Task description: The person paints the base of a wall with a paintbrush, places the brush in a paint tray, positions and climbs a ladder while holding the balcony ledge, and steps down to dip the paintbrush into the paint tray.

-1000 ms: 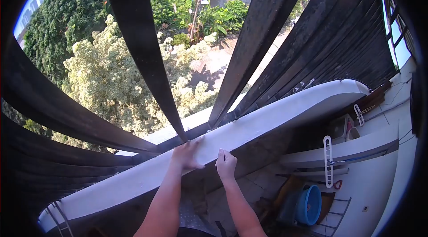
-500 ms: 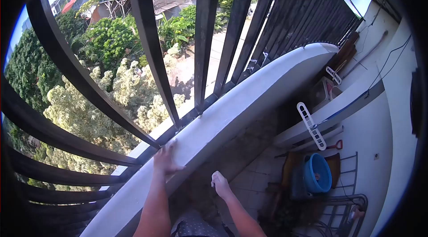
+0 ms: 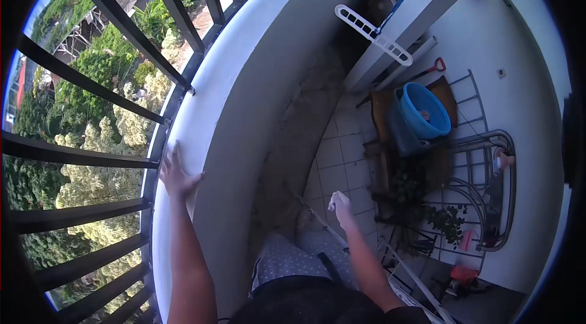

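Note:
My left hand (image 3: 177,176) rests on top of the white parapet (image 3: 204,89), its fingers spread and pointing at the foot of the dark railing bars (image 3: 110,158). The thumb reaches over the inner edge of the ledge. Out over the tiled floor, my right hand (image 3: 342,203) is closed in a fist. Something pale shows at its fingers, too small to name. Below the hands are my patterned shorts (image 3: 287,257).
To the right, a blue basin (image 3: 427,110) sits on a brown wooden chair (image 3: 444,93). A white slotted bar (image 3: 373,35) hangs near a pillar. A metal rack (image 3: 506,202), potted plants (image 3: 448,220) and a thin pole (image 3: 323,221) stand about the tiled floor (image 3: 345,153).
My view has turned right and downward, showing more floor, plants and my shorts. My left hand stays spread on the parapet, and my right hand remains closed.

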`<action>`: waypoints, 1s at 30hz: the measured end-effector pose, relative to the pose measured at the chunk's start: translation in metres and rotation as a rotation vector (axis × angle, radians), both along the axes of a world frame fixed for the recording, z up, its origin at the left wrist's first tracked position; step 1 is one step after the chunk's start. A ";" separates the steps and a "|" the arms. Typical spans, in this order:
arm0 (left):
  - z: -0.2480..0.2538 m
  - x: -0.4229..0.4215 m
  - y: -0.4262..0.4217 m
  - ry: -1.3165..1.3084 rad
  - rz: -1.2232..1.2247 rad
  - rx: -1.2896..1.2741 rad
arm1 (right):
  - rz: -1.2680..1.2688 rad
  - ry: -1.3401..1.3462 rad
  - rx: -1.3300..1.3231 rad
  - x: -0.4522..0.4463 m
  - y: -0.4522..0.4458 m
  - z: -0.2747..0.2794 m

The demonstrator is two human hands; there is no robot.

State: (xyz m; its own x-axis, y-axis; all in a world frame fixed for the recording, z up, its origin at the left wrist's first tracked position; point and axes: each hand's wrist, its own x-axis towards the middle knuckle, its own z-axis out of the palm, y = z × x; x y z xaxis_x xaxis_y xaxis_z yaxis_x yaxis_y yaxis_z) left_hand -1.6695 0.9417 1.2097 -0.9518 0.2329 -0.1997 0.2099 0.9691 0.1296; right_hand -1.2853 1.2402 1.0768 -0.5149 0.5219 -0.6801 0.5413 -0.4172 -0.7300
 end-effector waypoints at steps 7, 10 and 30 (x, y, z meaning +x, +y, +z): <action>-0.021 0.001 -0.016 0.125 -0.135 0.016 | -0.096 -0.134 -0.001 0.084 -0.028 -0.013; -0.022 0.002 -0.017 0.122 -0.127 0.016 | 0.008 -0.251 0.252 0.090 -0.039 -0.011; -0.029 0.001 -0.022 0.168 -0.154 0.035 | 0.009 -0.325 0.212 0.122 -0.025 0.007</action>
State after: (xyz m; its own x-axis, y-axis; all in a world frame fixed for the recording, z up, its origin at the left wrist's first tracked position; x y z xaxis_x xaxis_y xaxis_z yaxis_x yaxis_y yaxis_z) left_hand -1.6681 0.9200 1.1808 -0.9237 0.3819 -0.0312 0.3764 0.9195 0.1131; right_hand -1.1630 1.2149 1.0837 -0.2952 0.6645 -0.6865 0.7618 -0.2699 -0.5889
